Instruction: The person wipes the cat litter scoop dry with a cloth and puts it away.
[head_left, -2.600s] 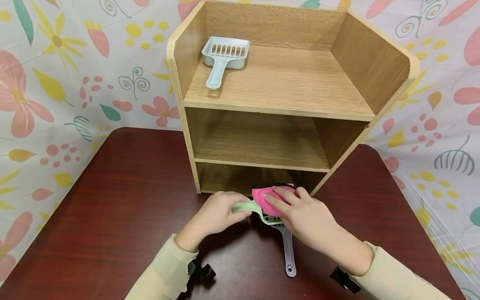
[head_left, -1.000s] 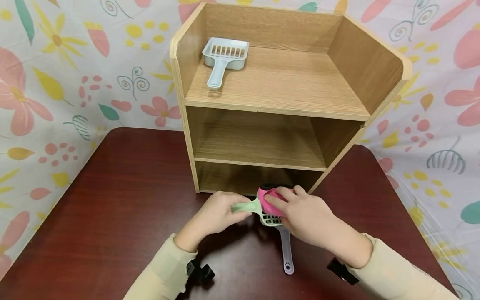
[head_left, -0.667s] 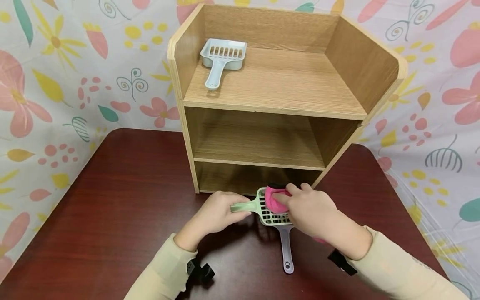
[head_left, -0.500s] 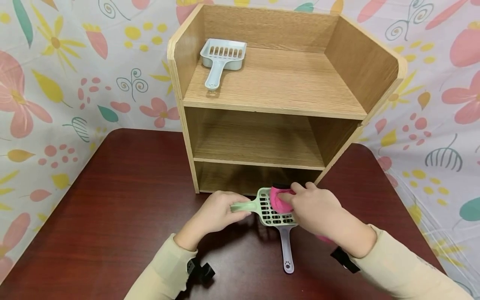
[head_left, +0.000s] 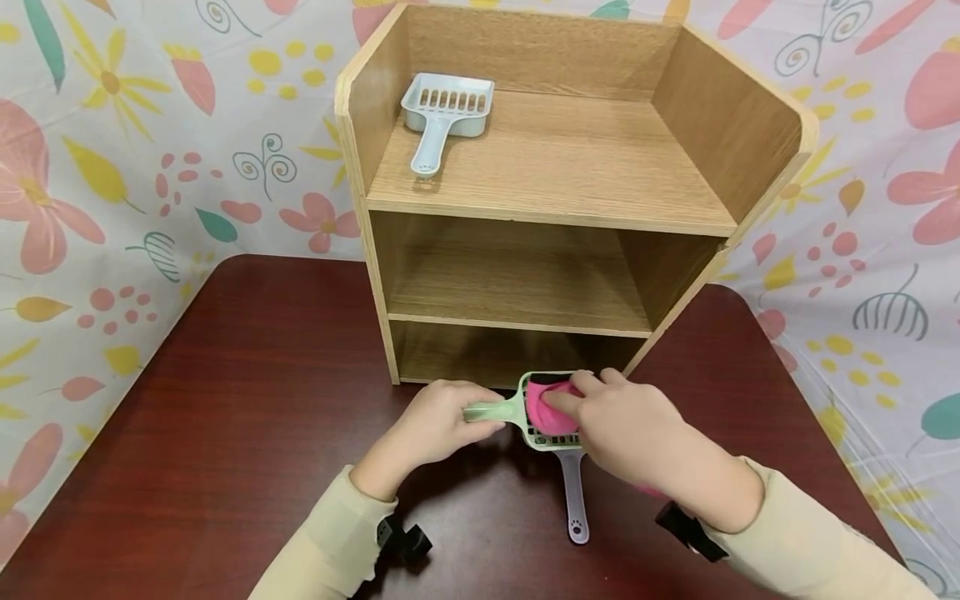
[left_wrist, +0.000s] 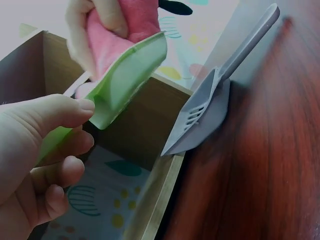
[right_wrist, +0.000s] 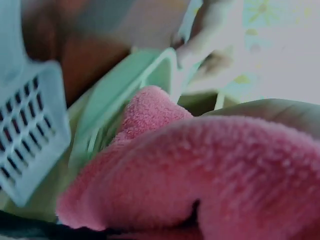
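My left hand point(head_left: 442, 423) pinches the handle of a light green litter scoop point(head_left: 492, 412), whose slotted head points right. Over that head my right hand point(head_left: 630, 425) grips a bunched pink cloth point(head_left: 550, 411) with a black edge, hiding much of the slots. In the right wrist view the fuzzy pink cloth point(right_wrist: 200, 165) lies against the green scoop point(right_wrist: 120, 90). Under the green scoop is a lavender litter scoop point(head_left: 573, 500), its handle towards me. In the left wrist view the lavender scoop point(left_wrist: 205, 107) sits by the shelf's lower front edge, apart from the green one.
Behind the hands stands a wooden shelf unit point(head_left: 551, 215) with three levels. A pale blue litter scoop point(head_left: 447, 104) rests at the left of its top level. The dark red table point(head_left: 262, 400) spreads to both sides, and a patterned curtain point(head_left: 172, 167) hangs behind.
My right hand has slid the pink cloth rightward over the green scoop's head, baring its slots, then back a little to the left. My left hand keeps its hold on the handle.
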